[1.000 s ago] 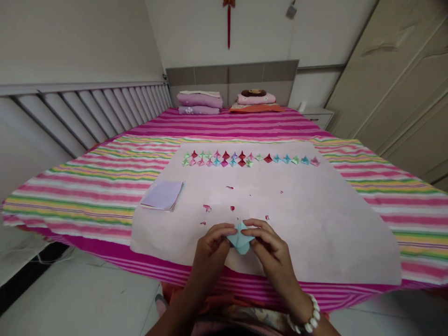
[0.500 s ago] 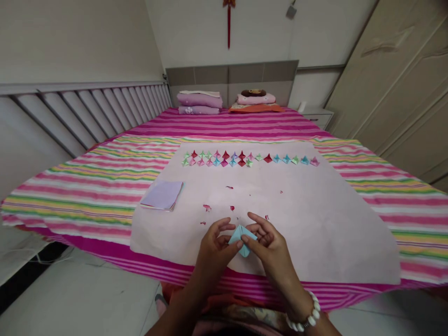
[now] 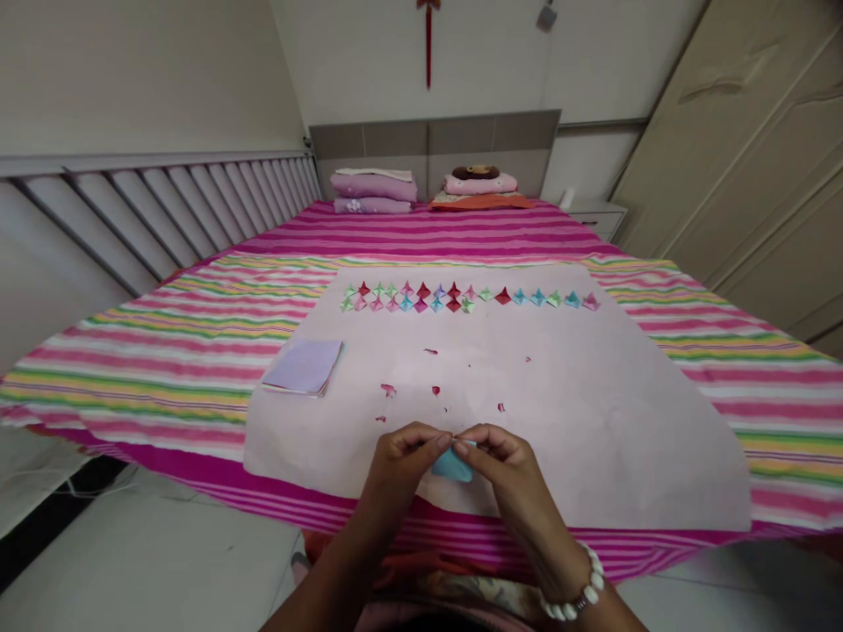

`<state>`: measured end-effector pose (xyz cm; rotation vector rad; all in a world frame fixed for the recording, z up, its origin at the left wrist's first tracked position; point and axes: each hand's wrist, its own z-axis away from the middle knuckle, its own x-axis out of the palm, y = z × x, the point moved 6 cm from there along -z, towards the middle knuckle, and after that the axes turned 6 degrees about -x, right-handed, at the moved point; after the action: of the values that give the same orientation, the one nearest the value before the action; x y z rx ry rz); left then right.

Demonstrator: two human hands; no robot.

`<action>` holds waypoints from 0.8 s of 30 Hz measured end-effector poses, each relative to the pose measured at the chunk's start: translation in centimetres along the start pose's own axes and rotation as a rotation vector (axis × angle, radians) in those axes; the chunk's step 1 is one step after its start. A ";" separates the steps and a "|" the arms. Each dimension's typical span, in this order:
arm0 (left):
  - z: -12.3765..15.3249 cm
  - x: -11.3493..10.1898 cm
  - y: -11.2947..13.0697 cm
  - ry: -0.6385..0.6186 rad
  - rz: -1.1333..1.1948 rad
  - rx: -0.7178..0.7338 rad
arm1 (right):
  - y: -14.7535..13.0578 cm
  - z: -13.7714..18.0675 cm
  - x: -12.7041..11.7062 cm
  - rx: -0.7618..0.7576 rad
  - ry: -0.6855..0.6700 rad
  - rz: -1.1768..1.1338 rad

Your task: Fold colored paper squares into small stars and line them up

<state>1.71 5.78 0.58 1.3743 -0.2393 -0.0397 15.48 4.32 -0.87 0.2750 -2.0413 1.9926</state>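
Both hands pinch a small folded piece of light blue origami paper above the near edge of a large white sheet. My left hand grips its upper left part between thumb and bent fingers. On the other side my right hand is closed on its upper right part, thumb tip almost touching the left thumb. The fingers hide the paper's top. Small folded paper pieces in red, pink, green and blue stand in two rows at the sheet's far side.
A stack of square paper, lilac on top, lies at the sheet's left. Red paper scraps are scattered ahead of my hands. The sheet rests on a striped bedspread. Folded bedding sits by the headboard.
My fingers, spread around the blue paper before, have closed into a pinch at its top. The thumbs moved up, and the paper's shape looks turned or refolded.
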 end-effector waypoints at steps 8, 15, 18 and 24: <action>-0.3 -0.5 -0.3 0.039 -0.059 -0.010 | -0.6 -0.3 -0.3 -0.020 -0.028 0.047; -0.1 -0.4 -1.4 0.158 0.083 -0.019 | 1.0 0.1 0.2 0.041 0.111 -0.124; -0.1 -0.2 -2.4 0.178 0.165 -0.069 | 1.0 0.3 0.4 0.039 0.130 -0.144; -0.2 -0.5 -3.0 0.174 0.073 -0.065 | 0.1 -0.3 -1.3 -0.064 0.250 -0.077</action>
<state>1.60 5.48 -2.44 1.2952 -0.1410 0.1315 16.72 4.59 -1.35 0.0840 -1.9033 1.8109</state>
